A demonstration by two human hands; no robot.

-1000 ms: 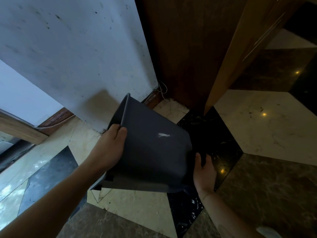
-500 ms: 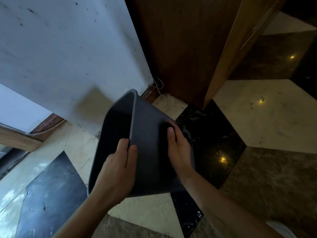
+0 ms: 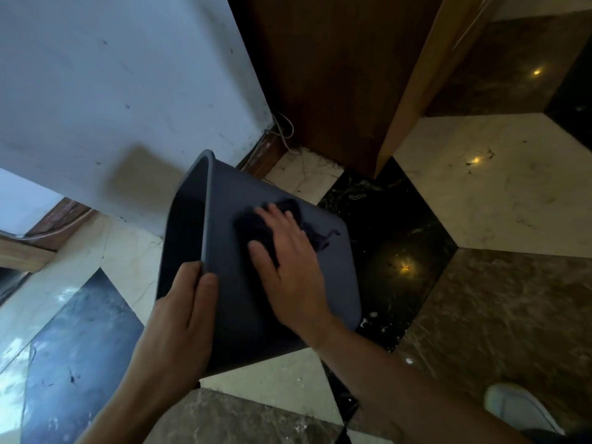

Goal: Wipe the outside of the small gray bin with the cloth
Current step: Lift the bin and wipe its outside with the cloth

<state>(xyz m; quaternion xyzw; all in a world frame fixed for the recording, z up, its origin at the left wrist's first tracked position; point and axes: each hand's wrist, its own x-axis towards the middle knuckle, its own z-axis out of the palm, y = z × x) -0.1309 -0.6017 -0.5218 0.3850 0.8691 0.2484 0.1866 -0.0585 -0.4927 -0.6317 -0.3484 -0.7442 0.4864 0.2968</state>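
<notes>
The small gray bin (image 3: 243, 318) is held off the floor, tipped with its open mouth toward the left and one flat side facing me. My left hand (image 3: 179, 318) grips its rim at the near edge, fingers curled over the lip. My right hand (image 3: 288, 267) lies flat on the upper side wall, pressing a dark cloth (image 3: 256, 229) against it. The cloth shows around my fingers and trails to the right of them.
A white wall (image 3: 112, 91) stands behind the bin, with a brown wooden panel (image 3: 326, 75) and loose wires at the corner. The floor is polished tiles in cream, black and brown. A white shoe (image 3: 515, 408) shows at the lower right.
My right hand came from under the bin's right edge up onto its side wall with the cloth and slid left across it. The bin has rotated, its mouth turning toward the left.
</notes>
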